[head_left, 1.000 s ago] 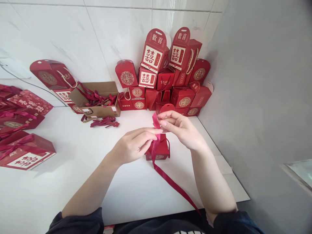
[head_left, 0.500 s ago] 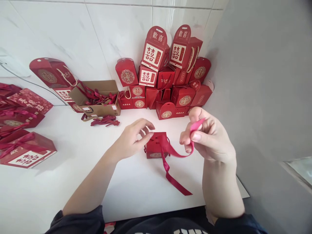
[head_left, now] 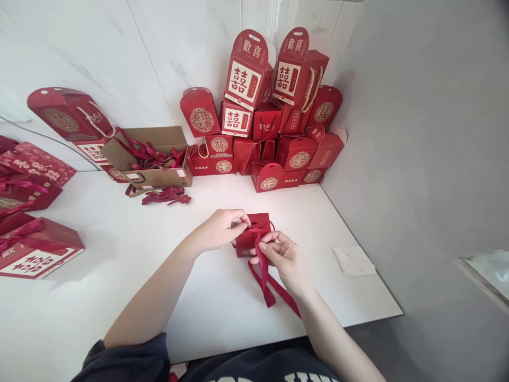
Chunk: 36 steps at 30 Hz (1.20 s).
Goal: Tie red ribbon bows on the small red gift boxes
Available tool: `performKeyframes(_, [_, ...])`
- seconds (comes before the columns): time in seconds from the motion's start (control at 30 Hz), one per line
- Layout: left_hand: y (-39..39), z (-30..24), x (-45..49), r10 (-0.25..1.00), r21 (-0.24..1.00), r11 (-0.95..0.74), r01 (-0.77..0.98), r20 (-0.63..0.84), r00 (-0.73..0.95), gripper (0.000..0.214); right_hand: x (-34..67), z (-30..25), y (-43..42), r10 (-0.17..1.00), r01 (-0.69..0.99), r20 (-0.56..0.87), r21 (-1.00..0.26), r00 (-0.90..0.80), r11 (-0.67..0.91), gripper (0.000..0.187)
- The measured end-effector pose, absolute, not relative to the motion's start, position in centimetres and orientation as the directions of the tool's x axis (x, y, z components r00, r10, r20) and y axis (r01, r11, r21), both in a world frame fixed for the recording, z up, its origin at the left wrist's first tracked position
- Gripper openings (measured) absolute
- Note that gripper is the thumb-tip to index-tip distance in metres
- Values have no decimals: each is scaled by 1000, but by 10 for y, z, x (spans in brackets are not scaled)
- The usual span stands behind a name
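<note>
Now both hands are back together at the box; a moment ago the right hand was lifted well away from it, with the ribbon drawn out.

Right hand (head_left: 285,260): nearly closed, thumb and fingers pinching a dark red satin ribbon (head_left: 263,270) just in front of the box. Left hand (head_left: 218,231): fingers curled closed over the top edge of a small red cardboard gift box (head_left: 258,220), touching it. Can't tell whether they also pinch ribbon there; the fingers hide that spot.

The box sits on a white desk (head_left: 119,297), between the hands, its front partly hidden. Ribbon runs from its front down the desk in loose tails, one passing under the right wrist.

Farther out, up the desk: an open brown cardboard carton (head_left: 147,179) holding tangled red ribbons (head_left: 151,157), with a small pile of loose red ribbons (head_left: 167,196) just in front of it. Behind, against the white tiled wall (head_left: 79,48), a stacked heap of red gift boxes with rope handles (head_left: 248,69). To the left, red boxes tied with ribbon (head_left: 35,260). To the right, a folded white paper tissue (head_left: 353,261) near a grey partition (head_left: 417,159). Dark sleeve (head_left: 131,361) at the left elbow.
</note>
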State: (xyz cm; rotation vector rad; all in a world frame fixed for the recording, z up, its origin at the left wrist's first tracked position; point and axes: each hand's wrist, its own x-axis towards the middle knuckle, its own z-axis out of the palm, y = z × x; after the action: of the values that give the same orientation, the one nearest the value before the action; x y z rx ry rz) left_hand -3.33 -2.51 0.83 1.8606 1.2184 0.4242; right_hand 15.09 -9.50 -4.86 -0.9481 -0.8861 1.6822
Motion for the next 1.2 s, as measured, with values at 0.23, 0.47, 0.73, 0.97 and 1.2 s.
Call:
performKeyframes(0.23, [-26,8,-32,852,849,-82,521,-211,479,19,143,-54,-105,976,-444,-171,-870,-137,-215,34])
performKeyframes(0.47, [-29,9,-27,800,879,-15,476,-275,533,24,143,-50,-99,973,-390,-174,-894,-153,-221,37])
performKeyframes(0.73, [-31,9,-24,750,878,2,478,-317,580,28,146,-47,-85,974,-316,-140,-929,-177,-191,37])
performKeyframes(0.97, [-29,6,-23,778,867,-64,494,-267,569,26,148,-45,-89,994,-60,-62,-996,-91,-67,28])
performKeyframes(1.2, [-32,19,-24,900,743,-436,509,352,258,21,161,-20,-74,879,421,471,-786,-65,453,15])
